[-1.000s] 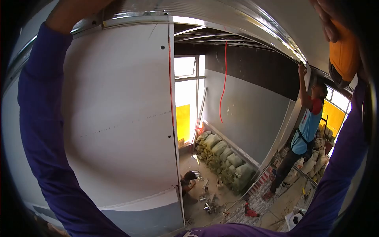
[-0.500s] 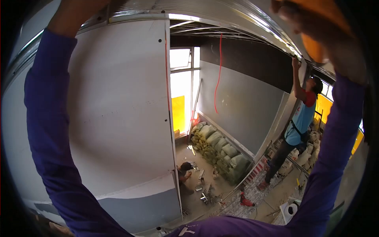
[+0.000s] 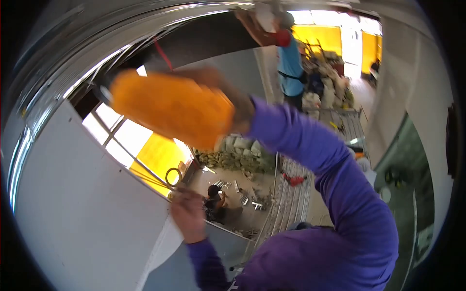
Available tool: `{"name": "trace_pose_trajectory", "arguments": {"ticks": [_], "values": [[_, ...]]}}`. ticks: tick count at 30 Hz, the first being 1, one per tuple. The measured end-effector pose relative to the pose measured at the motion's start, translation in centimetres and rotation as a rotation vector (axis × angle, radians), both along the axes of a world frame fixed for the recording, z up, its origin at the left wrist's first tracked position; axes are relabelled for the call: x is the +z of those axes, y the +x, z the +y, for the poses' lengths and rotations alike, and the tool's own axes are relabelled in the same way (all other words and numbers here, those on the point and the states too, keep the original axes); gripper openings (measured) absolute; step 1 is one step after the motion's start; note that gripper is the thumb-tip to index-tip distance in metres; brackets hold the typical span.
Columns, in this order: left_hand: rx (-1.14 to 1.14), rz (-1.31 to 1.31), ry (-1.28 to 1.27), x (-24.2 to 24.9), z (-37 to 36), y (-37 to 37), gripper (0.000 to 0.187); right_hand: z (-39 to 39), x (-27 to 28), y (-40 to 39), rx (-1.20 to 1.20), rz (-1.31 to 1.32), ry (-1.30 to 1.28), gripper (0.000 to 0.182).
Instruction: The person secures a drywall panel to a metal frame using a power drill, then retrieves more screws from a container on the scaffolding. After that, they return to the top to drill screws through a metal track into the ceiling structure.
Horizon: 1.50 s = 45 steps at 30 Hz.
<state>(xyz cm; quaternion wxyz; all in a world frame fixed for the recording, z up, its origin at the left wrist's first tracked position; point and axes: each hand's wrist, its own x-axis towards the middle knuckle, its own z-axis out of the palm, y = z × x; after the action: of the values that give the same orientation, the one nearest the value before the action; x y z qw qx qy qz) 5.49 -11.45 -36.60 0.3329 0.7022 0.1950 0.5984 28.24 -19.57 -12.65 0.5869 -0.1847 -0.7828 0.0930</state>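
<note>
My right hand [image 3: 233, 99] is wrapped round a large orange tool [image 3: 170, 107] with rounded sides and a greyish tip at its left end. Motion smears the tool, so its exact kind does not show. Lower down, my left hand [image 3: 189, 216] is up at the edge of the pale wall panel [image 3: 92, 194], fingers closed together. A dark ring [image 3: 173, 176] shows just above those fingers, with thin straight lines running up and left from it. I cannot tell what the left fingers hold.
A person in a blue vest [image 3: 290, 72] reaches up to the ceiling. Another person [image 3: 213, 203] sits low on the floor behind the panel. Stacked sacks [image 3: 238, 150], a red power tool [image 3: 293, 180] on a plank platform [image 3: 291, 199], and metal ceiling channels [image 3: 36, 121] surround me.
The view has swung and tilted. My right hand has come from the upper right to mid-view with the orange tool. My left hand has come down from the top edge to the panel's edge.
</note>
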Motion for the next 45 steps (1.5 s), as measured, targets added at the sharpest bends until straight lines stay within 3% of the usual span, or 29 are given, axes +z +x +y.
{"name": "trace_pose_trajectory", "arguments": {"ticks": [2, 4, 5, 8, 10, 13, 16, 17, 18, 21, 24, 27, 28, 29, 30, 31, 32, 36, 37, 39, 41, 43, 45], "values": [[-0.239, 0.096, -0.335, -9.1, -1.4, 2.7, 0.007, -3.4, -9.0, 1.8, 0.049, 0.143, -0.116, 0.049], [-0.476, 0.093, -0.760, -17.1, -3.3, 3.6, 0.011, -7.1, -17.0, 3.8, -0.186, 0.096, -0.085, 0.049], [-0.725, -0.252, -1.333, -20.6, -3.6, 3.8, 0.011, -9.3, -20.5, 4.7, -0.362, 0.035, -0.053, 0.050], [-0.702, -0.263, -1.694, -25.0, -5.9, 4.5, 0.012, -16.5, -27.2, 5.4, -0.495, 0.309, -0.640, 0.054], [-0.710, -0.185, -1.697, -26.5, -5.8, 6.5, 0.013, -20.0, -33.3, 6.6, -0.476, 0.480, -0.604, 0.056], [-0.638, -0.062, -1.651, -25.6, -5.6, 10.4, 0.013, -23.1, -37.8, 9.6, -0.639, 0.290, -0.691, 0.058], [-0.704, 0.006, -1.630, -25.5, -2.9, 16.6, 0.014, -25.2, -38.4, 12.8, -0.110, 1.238, -1.046, 0.061], [-0.740, -0.102, -1.777, -28.0, -0.9, 18.1, 0.013, -25.5, -38.6, 14.0, -0.251, 1.041, -0.960, 0.059], [-0.763, -0.040, -1.732, -27.3, -0.6, 20.0, 0.012, -25.5, -39.0, 15.5, -0.376, 0.833, -0.872, 0.057], [-0.784, 0.121, -1.650, -25.4, 0.1, 28.4, 0.009, -25.2, -37.9, 20.6, -0.715, 0.509, -0.993, 0.055], [-0.743, 0.169, -1.694, -22.9, -0.3, 35.2, 0.010, -24.7, -37.9, 23.6, -0.869, 0.408, -1.000, 0.053], [-0.733, 0.187, -1.655, -22.3, -0.4, 41.3, 0.012, -24.5, -39.7, 27.2, -0.776, 0.646, -0.981, 0.050], [-0.703, 0.405, -1.157, -23.1, -1.2, 42.8, 0.013, -24.8, -40.3, 28.1, -0.500, 1.044, -1.082, 0.045], [-0.776, 0.278, -1.399, -23.1, -0.9, 44.5, 0.015, -24.6, -39.4, 29.5, -0.699, 0.787, -1.009, 0.041], [-0.808, 0.146, -1.646, -23.2, -0.7, 46.1, 0.018, -24.7, -40.3, 30.6, -0.603, 0.932, -1.035, 0.041], [-0.847, 0.164, -1.720, -23.1, -0.5, 47.5, 0.020, -24.6, -39.9, 31.9, -0.540, 0.980, -1.042, 0.041], [-0.868, 0.105, -1.805, -22.1, -0.8, 49.0, 0.019, -24.5, -39.2, 33.0, -0.611, 0.838, -1.044, 0.044], [-0.861, -0.204, -1.898, -21.5, -0.4, 52.8, 0.016, -23.0, -39.7, 36.4, -0.579, 0.899, -1.065, 0.053], [-0.849, -0.183, -1.828, -20.6, -0.3, 53.5, 0.015, -22.5, -39.6, 37.3, -0.609, 0.801, -1.023, 0.055], [-0.853, -0.037, -1.549, -25.9, 1.8, 54.1, 0.014, -21.8, -40.5, 38.9, -0.598, 0.733, -0.997, 0.057], [-0.843, -0.039, -1.529, -26.8, 3.3, 55.4, 0.014, -20.9, -40.9, 40.7, -0.593, 0.703, -0.985, 0.058], [-0.827, -0.184, -1.766, -22.5, 3.9, 56.7, 0.013, -19.7, -40.7, 41.8, -0.592, 0.714, -0.985, 0.058], [-0.802, -0.176, -1.806, -20.5, 5.1, 58.1, 0.014, -18.4, -40.3, 42.8, -0.544, 0.786, -1.032, 0.059]]}}
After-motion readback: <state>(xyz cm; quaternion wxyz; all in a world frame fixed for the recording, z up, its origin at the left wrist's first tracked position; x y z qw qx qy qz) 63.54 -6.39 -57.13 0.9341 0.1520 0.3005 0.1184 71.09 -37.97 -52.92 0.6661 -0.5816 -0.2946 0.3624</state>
